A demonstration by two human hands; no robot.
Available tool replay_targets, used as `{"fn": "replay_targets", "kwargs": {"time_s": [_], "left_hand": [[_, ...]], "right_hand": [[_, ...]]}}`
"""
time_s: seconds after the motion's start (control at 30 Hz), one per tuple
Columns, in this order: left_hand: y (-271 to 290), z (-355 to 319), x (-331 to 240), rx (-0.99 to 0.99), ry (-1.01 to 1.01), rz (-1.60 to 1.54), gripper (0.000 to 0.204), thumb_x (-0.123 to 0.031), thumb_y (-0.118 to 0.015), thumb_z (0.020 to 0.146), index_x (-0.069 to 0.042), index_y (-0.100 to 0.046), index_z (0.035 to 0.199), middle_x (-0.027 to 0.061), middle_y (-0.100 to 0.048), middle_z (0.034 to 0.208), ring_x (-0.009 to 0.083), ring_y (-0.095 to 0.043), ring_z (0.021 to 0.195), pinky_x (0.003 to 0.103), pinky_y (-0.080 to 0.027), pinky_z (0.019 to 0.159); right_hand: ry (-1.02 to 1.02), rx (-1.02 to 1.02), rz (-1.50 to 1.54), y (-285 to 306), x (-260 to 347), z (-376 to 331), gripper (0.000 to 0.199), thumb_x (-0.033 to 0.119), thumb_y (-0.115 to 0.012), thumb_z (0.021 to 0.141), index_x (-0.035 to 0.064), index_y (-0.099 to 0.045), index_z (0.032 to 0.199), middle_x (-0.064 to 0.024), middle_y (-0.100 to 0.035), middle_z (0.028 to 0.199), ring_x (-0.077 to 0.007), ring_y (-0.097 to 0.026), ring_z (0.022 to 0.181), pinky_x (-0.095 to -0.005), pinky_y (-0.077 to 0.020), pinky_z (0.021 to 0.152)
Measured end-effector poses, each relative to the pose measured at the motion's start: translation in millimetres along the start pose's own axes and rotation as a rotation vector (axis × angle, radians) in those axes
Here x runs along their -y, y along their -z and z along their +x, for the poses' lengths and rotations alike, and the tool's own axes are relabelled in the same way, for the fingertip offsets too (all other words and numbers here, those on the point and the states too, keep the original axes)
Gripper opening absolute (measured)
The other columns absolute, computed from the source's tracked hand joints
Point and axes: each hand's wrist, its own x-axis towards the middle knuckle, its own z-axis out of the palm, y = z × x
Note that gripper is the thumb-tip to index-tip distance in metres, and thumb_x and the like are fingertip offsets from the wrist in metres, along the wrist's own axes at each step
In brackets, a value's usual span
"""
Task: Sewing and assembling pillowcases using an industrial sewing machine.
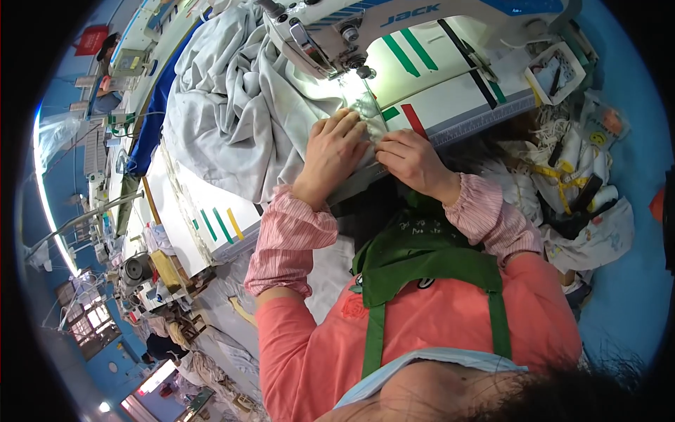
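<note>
Near the white metal sewing machine (390, 21), the left hand (336, 148) presses flat and right hand (415, 160) seemingly pinches rumpled pale-grey cloth (218, 105), probably mid-feed, needing steady guidance next.

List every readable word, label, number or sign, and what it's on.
Wording not copied; locations only:
Sewing machine: large blue lettering on its arm, legible.
Green apron: pale characters, too small to read.
Ruler strip on the table edge: numbers too small.
Plastic bag, right: print too small.
</note>
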Motion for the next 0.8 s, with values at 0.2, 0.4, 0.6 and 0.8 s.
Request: {"fn": "replay_targets", "kwargs": {"time_s": [0.2,0.4,0.6,0.8], "left_hand": [[-9,2,10,-0.019,0.006,0.028,0.033,-0.016,-0.068,0.079,-0.006,-0.064,0.110,0.0076,-0.060,0.122,0.0243,-0.054,0.119,0.038,-0.041,0.093],[-15,21,38,-0.133,-0.035,0.112,0.028,-0.017,-0.066,0.079,-0.008,-0.066,0.106,0.0043,-0.063,0.114,0.0205,-0.057,0.113,0.037,-0.043,0.089],[-2,20,42,-0.015,-0.108,0.116,0.024,-0.010,-0.057,0.082,-0.009,-0.068,0.104,0.0039,-0.065,0.112,0.0195,-0.058,0.111,0.035,-0.041,0.090],[-2,16,35,-0.008,-0.035,0.003,0.018,-0.009,-0.062,0.083,-0.008,-0.069,0.100,0.0051,-0.067,0.110,0.0214,-0.061,0.107,0.036,-0.043,0.087]], "right_hand": [[0.016,-0.029,-0.023,-1,-5,5,0.013,0.009,-0.062,0.073,0.0047,-0.063,0.085,-0.0059,-0.064,0.090,-0.0231,-0.061,0.094,-0.0349,-0.0506,0.080],[-0.059,0.022,-0.006,-8,-22,26,0.018,0.003,-0.068,0.070,0.0035,-0.062,0.087,-0.0072,-0.066,0.095,-0.0249,-0.063,0.095,-0.0344,-0.0519,0.081],[-0.075,0.026,-0.009,-11,-29,30,0.018,0.000,-0.067,0.071,0.0050,-0.064,0.088,-0.0057,-0.067,0.094,-0.0235,-0.064,0.097,-0.0340,-0.0523,0.082],[-0.074,0.011,-0.031,-10,-30,28,0.017,0.000,-0.067,0.071,0.0058,-0.065,0.087,-0.0049,-0.067,0.094,-0.0226,-0.064,0.097,-0.0333,-0.0523,0.082]]}}
